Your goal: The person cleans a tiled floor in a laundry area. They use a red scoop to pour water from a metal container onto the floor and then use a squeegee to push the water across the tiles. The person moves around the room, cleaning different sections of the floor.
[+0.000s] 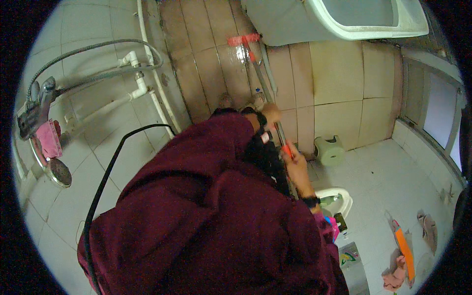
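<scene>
A long-handled floor brush with a red head (243, 39) slants across the view, its bristles on the wet brown floor tiles (206, 66). My left hand (271, 114) is closed around the middle of its metal handle (262, 79). Lower down, my right hand (296, 164) grips the red upper part of the handle (287, 150). Both hands look slightly blurred. Dark bands circle both wrists. My feet show partly just beyond the left hand, and a small blue bit (257, 90) lies on the floor near them.
A large white fixture (280, 22) stands beyond the brush head, beside a grey pipe (268, 68). On the left wall are white pipes (140, 90), a mixer tap (37, 110) and a shower head (59, 172). A pale green holder (329, 151) and a white corner shelf (346, 202) are at right.
</scene>
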Available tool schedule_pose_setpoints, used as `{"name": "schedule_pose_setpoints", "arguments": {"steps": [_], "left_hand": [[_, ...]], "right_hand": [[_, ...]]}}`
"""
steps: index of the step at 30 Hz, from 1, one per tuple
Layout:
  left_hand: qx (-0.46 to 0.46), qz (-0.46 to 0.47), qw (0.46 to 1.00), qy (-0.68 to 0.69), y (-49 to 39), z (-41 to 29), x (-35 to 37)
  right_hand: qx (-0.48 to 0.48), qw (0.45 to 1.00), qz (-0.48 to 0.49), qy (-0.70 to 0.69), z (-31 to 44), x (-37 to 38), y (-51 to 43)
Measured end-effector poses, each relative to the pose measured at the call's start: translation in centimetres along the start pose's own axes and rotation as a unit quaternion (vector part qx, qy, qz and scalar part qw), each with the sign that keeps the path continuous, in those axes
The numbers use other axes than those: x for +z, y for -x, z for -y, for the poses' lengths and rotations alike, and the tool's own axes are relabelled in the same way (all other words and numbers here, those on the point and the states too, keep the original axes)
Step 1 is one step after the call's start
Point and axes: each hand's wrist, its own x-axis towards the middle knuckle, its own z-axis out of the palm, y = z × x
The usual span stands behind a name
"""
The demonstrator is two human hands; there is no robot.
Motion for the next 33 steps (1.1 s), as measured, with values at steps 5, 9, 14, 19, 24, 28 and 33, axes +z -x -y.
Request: {"name": "schedule_pose_setpoints", "arguments": {"steps": [5,9,14,19,24,28,33], "left_hand": [[0.013,0.042,0.995,0.085,0.9,-7.4,2.3],[-0.023,0.072,0.989,0.126,4.5,-5.5,-0.2],[-0.046,-0.159,0.978,0.127,11.9,6.0,-5.4],[-0.076,-0.108,0.988,0.086,10.9,9.7,-3.3],[0.039,-0.081,0.985,0.147,4.5,-5.9,3.0],[0.006,0.004,0.971,0.24,4.7,-10.7,0.9],[-0.049,-0.047,0.937,0.341,11.8,-0.6,-3.7]], "right_hand": [[-0.036,0.996,-0.04,0.067,-4.2,-2.0,9.6],[-0.104,0.971,-0.002,0.217,0.2,-1.6,9.2],[-0.201,0.925,0.026,0.322,7.6,4.7,-3.1],[-0.195,0.923,-0.011,0.331,7.6,6.5,-5.1],[0.008,0.924,-0.029,0.38,2.5,-0.9,6.2],[-0.103,0.949,-0.037,0.295,1.5,-2.2,10.6],[-0.153,0.891,0.011,0.428,7.6,2.1,4.3]]}}
